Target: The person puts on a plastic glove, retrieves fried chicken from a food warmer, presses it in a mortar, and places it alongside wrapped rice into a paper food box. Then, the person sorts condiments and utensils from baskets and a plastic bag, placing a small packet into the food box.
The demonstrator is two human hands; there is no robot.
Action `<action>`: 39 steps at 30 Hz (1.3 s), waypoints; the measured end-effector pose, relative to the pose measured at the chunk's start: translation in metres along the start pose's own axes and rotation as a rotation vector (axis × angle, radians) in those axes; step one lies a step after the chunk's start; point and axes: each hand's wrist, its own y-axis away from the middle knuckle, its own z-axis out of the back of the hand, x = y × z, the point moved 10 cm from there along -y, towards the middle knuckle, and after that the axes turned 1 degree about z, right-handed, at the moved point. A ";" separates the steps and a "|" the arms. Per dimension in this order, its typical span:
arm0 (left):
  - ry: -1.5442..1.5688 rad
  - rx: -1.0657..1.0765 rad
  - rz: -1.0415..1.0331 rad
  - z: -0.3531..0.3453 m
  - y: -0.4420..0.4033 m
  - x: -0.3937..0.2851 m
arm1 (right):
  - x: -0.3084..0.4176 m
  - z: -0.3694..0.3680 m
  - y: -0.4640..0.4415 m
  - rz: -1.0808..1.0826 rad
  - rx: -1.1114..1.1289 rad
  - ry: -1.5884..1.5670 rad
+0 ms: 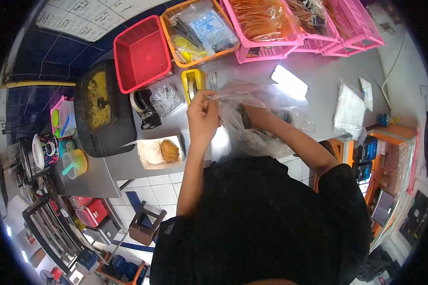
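My left hand pinches the top edge of a clear plastic bag over the metal table. My right hand reaches into the bag's mouth; its fingers are hidden behind the plastic and some dark contents I cannot make out. Left of my left wrist, an open paper food box holds white rice and a browned, fried-looking piece of food. Just beyond my left hand stands a yellow tape dispenser.
Along the back stand a red basket, an orange basket of packets and several pink baskets. A black tray, a pack of white sticks and a black tape dispenser are at left. White packages lie right. A stool stands below.
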 end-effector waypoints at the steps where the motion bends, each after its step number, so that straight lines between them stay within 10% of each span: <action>1: 0.006 0.003 0.009 -0.001 0.000 -0.001 | -0.001 0.001 0.002 -0.005 -0.009 0.056; 10: 0.029 0.021 0.031 -0.001 -0.010 0.001 | 0.011 0.018 0.027 -0.037 -0.029 0.380; 19: 0.023 0.080 0.056 -0.013 -0.015 -0.001 | -0.027 0.040 0.064 -0.461 0.331 -0.129; 32: 0.547 0.007 0.411 -0.023 -0.037 0.071 | -0.056 0.191 0.168 -0.353 -0.311 -0.597; 39: 0.542 0.045 0.447 -0.009 -0.017 0.089 | -0.008 0.272 0.042 -0.093 -0.407 -0.610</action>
